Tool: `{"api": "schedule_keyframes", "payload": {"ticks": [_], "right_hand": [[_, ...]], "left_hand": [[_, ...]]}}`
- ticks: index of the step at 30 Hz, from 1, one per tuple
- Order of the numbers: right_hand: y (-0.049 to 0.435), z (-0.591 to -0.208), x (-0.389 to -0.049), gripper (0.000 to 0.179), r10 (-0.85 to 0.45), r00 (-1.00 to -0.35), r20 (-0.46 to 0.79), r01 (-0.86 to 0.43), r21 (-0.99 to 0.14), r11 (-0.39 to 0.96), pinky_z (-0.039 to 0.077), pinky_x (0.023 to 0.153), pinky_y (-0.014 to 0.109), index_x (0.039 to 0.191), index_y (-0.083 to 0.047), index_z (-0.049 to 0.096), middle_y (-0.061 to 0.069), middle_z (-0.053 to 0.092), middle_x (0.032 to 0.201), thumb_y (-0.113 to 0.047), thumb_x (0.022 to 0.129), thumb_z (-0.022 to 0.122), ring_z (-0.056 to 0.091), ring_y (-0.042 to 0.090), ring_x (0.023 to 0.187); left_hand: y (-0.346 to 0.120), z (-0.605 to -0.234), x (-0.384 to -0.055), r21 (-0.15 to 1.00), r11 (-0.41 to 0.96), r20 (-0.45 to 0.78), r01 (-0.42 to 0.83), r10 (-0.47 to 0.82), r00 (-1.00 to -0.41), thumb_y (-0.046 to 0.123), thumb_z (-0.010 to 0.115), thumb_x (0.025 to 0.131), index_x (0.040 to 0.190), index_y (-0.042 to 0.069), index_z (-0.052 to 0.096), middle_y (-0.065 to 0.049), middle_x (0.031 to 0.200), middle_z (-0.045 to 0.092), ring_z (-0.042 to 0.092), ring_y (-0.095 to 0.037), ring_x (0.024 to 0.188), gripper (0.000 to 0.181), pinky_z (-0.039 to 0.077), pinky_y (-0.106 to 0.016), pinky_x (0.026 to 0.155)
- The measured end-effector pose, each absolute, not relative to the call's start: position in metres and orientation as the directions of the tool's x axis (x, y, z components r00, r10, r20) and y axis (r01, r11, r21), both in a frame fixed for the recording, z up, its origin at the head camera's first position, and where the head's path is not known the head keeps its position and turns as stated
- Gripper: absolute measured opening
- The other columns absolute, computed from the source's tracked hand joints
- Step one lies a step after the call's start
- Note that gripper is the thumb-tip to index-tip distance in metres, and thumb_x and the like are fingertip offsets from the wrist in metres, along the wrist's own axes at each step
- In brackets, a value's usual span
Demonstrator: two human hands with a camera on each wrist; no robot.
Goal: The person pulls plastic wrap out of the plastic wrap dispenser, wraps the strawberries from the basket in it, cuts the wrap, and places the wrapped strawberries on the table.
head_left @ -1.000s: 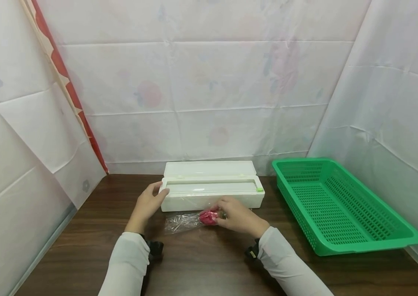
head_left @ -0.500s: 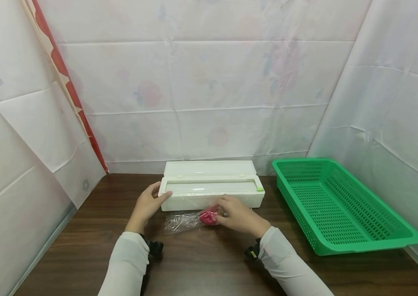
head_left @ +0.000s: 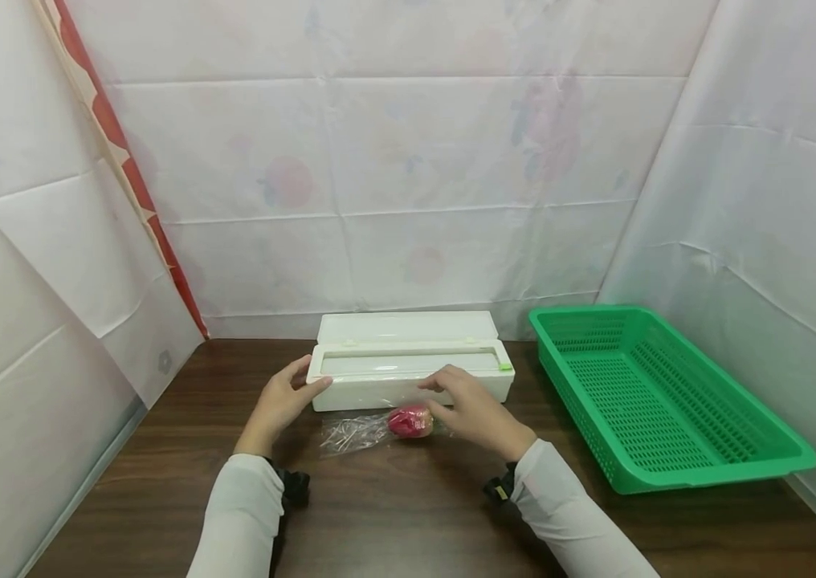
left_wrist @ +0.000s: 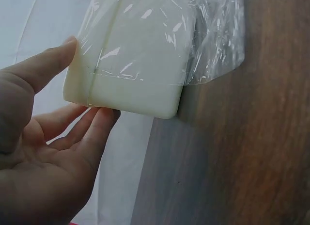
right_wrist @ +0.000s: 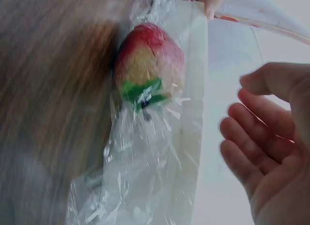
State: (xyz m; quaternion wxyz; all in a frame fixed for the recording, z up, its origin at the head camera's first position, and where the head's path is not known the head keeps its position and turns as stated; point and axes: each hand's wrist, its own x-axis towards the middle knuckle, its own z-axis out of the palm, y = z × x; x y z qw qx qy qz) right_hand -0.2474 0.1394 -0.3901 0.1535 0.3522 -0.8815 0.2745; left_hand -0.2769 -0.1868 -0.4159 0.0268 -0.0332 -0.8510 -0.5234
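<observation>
My left hand (head_left: 281, 405) grips the left end of a white cling film dispenser (head_left: 372, 395), thumb on top and fingertips against its end face (left_wrist: 126, 96). The lid (head_left: 408, 325) stands raised at the back. In front of the box lies a red and cream fruit (head_left: 410, 421) with green leaves (right_wrist: 145, 91) at one end, covered in clear cling film (head_left: 353, 436). The film drapes over the box's front. Just right of the fruit, my right hand (head_left: 480, 416) hovers with its fingers loosely bent, holding nothing. In the right wrist view a gap separates it from the fruit.
A green perforated plastic basket (head_left: 668, 401) stands to the right on the dark wooden table (head_left: 393, 514). Printed white sheeting (head_left: 408, 160) hangs behind and along both sides. A bright green tab (head_left: 505, 367) sits at the dispenser's right end.
My right hand has let go of the wrapped fruit and lifted slightly up and right, exposing more of the fruit. The left hand stays on the dispenser's end.
</observation>
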Motion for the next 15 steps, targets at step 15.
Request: {"api": "schedule_keyframes", "payload": {"ticks": [15], "right_hand": [[0.179,-0.387,-0.264,0.026,-0.217,-0.696,0.684,-0.598,-0.384,0.704,0.051,0.075,0.04,0.106,-0.003,0.073,0.012,0.064,0.096,-0.012,0.085,0.083,0.059,0.024,0.089]], "left_hand": [[-0.187,-0.413,-0.274,0.875,0.48,0.063,0.066,0.023,-0.998,0.043,0.07,0.094,0.156,0.002,0.031,-0.025,0.148,0.044,0.049,-0.04,0.131,0.084,0.046,-0.055,0.1]]}}
